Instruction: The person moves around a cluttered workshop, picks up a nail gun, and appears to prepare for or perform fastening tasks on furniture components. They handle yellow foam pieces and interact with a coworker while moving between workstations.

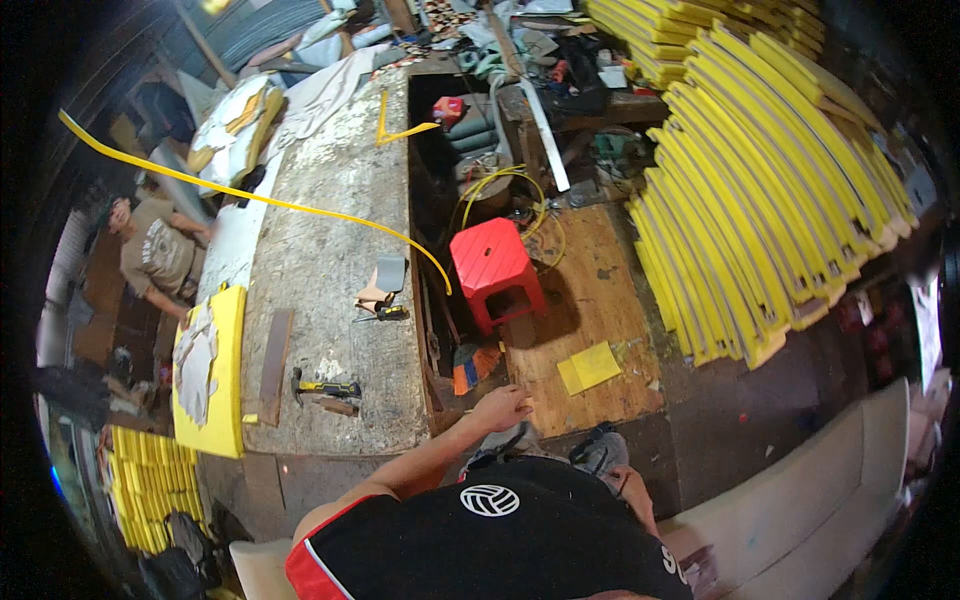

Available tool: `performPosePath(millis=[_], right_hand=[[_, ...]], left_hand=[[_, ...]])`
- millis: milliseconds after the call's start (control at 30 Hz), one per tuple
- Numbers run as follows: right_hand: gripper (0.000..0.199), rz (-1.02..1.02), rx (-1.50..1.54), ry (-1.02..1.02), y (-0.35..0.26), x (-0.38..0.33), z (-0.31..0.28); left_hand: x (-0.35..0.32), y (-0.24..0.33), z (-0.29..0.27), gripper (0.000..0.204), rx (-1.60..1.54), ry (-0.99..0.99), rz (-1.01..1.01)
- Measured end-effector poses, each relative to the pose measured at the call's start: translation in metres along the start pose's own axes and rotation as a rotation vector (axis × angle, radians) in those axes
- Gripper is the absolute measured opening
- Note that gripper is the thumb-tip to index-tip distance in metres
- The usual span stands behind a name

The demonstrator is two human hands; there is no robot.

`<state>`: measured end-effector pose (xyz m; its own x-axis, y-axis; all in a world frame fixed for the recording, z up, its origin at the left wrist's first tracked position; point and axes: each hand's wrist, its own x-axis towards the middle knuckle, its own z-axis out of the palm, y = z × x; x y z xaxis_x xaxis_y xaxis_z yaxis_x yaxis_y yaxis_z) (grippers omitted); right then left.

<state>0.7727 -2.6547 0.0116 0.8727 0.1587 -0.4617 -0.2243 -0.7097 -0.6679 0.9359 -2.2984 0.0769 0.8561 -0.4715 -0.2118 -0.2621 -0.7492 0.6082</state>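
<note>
My left hand [503, 408] is in front of my body, past the bench's near corner, its fingers curled; what they hold, if anything, I cannot make out. At my right side a patch of skin [634, 490] shows beside the black shirt, and no fingers can be made out there. Beyond my left hand stands a red plastic stool [492, 258] on a wooden board [585, 330]. A yellow square sheet [590, 369] lies on that board, to the right of my hand. Nearer the bench is an orange-and-blue piece [474, 369].
The worn bench [330, 230] bears a hammer [325, 387], a screwdriver [385, 314] and a dark plank [277, 366]. A long yellow strip [300, 207] stretches across it. Curved yellow panels [750, 200] are stacked at right. Another person [160, 250] stands beyond a yellow board [230, 380] at left.
</note>
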Motion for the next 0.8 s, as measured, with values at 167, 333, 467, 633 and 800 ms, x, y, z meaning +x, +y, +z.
performPosePath(millis=[167, 333, 467, 633, 800], right_hand=[[0.023, -0.145, 0.015, -0.211, 0.018, 0.065, -0.072], [0.024, -0.273, -0.107, -0.286, -0.014, 0.211, -0.114], [0.024, -0.246, -0.202, -0.284, -0.076, 0.304, -0.151], [0.025, -0.272, -0.262, -0.249, -0.138, 0.381, -0.176], [0.025, -0.463, -0.22, -0.129, -0.202, 0.446, -0.193]], left_hand=[[0.016, 0.055, -0.023, 0.037, -0.072, 0.188, -0.142], [0.044, 0.028, -0.073, 0.036, -0.005, 0.418, -0.267], [0.074, 0.014, -0.104, 0.046, -0.163, 0.707, -0.439], [0.156, -0.033, -0.225, 0.037, -0.162, 1.126, -0.31], [0.211, -0.123, -0.308, 0.039, -0.069, 1.291, -0.42]])
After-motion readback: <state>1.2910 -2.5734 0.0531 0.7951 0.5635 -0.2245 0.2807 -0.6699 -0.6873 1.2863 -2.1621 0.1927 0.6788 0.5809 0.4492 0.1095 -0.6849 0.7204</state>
